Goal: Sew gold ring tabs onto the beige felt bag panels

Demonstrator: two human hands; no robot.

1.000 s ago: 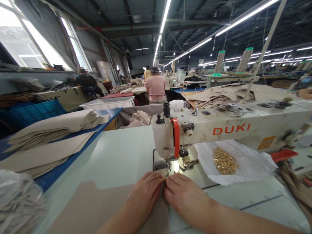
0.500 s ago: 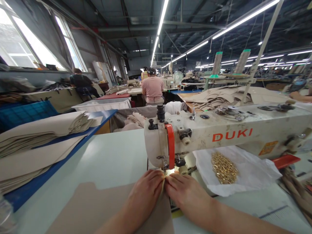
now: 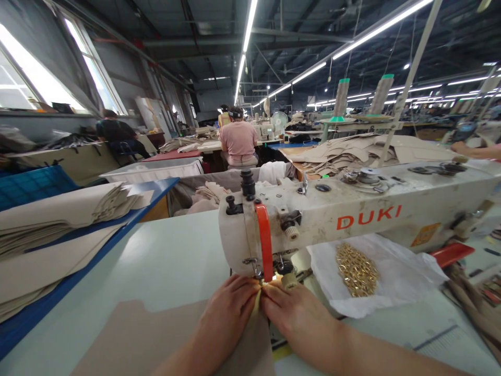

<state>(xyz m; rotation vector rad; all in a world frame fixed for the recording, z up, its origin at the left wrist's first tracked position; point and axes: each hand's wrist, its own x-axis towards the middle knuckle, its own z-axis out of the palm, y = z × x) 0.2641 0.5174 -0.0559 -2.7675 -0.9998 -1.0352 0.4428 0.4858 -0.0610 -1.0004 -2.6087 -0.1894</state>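
Note:
A large beige fabric piece (image 3: 144, 334) lies on the pale green sewing table, its edge running up to the needle area of the sewing machine (image 3: 313, 216). My left hand (image 3: 230, 308) is closed on the fabric's edge, just left of the needle. Pressed close beside it, my right hand (image 3: 291, 308) grips the same edge from the right, under the red guard (image 3: 264, 243). A folded strip of the fabric shows between the two hands. The fingertips and whatever lies right at the needle are partly hidden.
Gold metal rings (image 3: 357, 270) lie heaped on white paper (image 3: 395, 282) under the machine arm. Stacked beige panels (image 3: 58, 216) rest on a blue surface at left, with more panels (image 3: 352, 149) behind the machine. A seated person (image 3: 239, 138) faces away farther back.
The view has shifted slightly, so the machine sits a little farther left. Both hands stay at the needle, still gripping the fabric.

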